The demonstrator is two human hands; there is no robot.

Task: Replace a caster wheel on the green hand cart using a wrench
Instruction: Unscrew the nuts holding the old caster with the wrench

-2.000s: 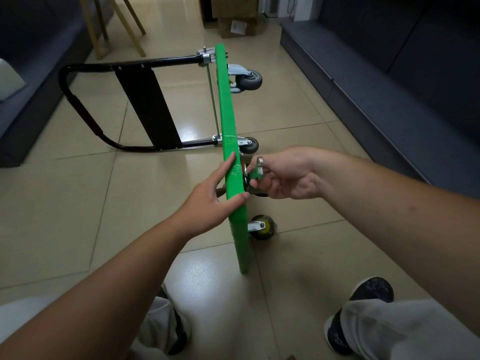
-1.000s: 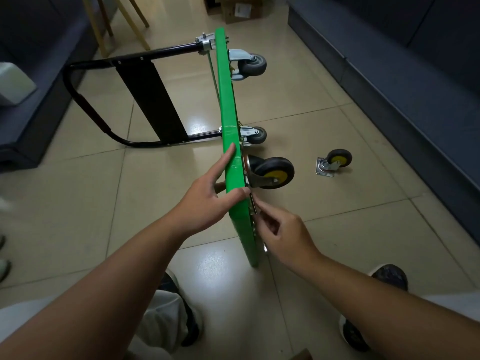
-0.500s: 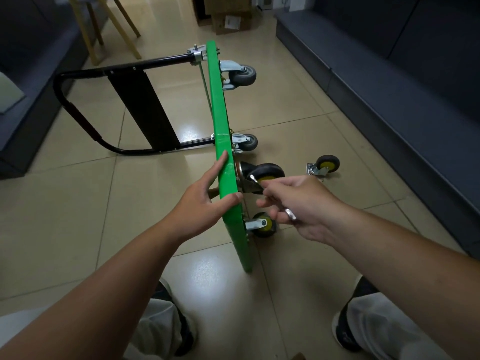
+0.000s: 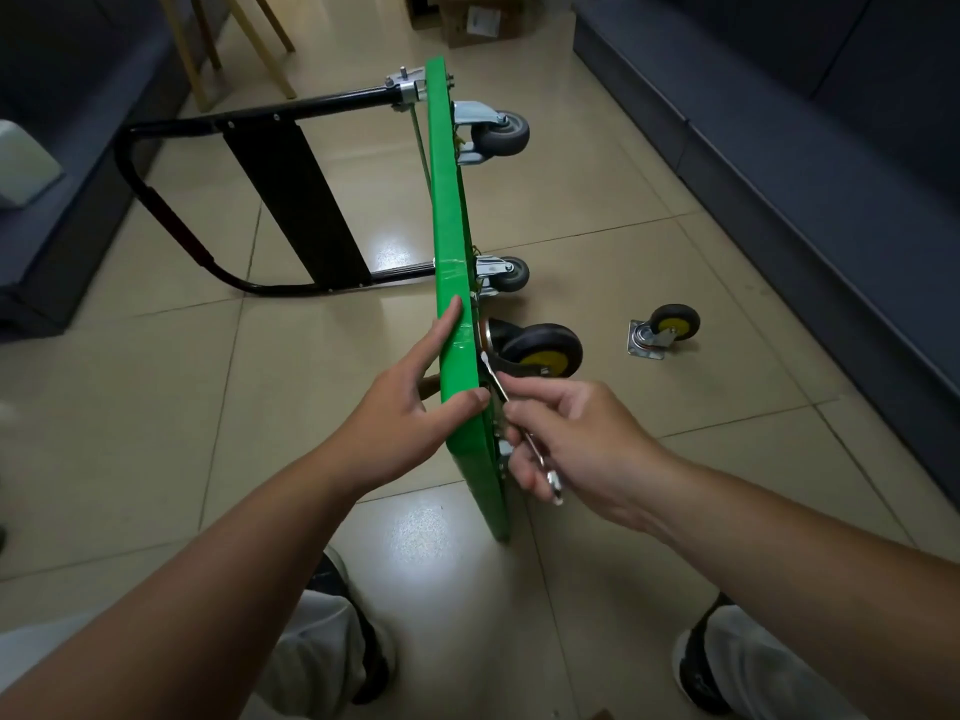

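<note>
Green hand cart [image 4: 451,241] on edge on floor; L hand [image 4: 410,407] pinches deck rim, index straight; R hand [image 4: 576,439] fingers curled round wrench [image 4: 496,380], head at yellow-hub caster [image 4: 540,348] plate. Risks, likely: wrench slips off nut, knuckles hit plate; cart topples if L grip eases.

The green cart deck [image 4: 452,241] stands on edge along the 12-to-6 o'clock line, walling off its 2 sides. At 3 o'clock the mounted caster [image 4: 540,350] and the right hand [image 4: 576,439] with the wrench [image 4: 519,423] fill the gap. Beyond them the floor [image 4: 597,241] lies open up to the loose caster [image 4: 662,330] at 2 o'clock and the sofa [image 4: 831,200].
</note>
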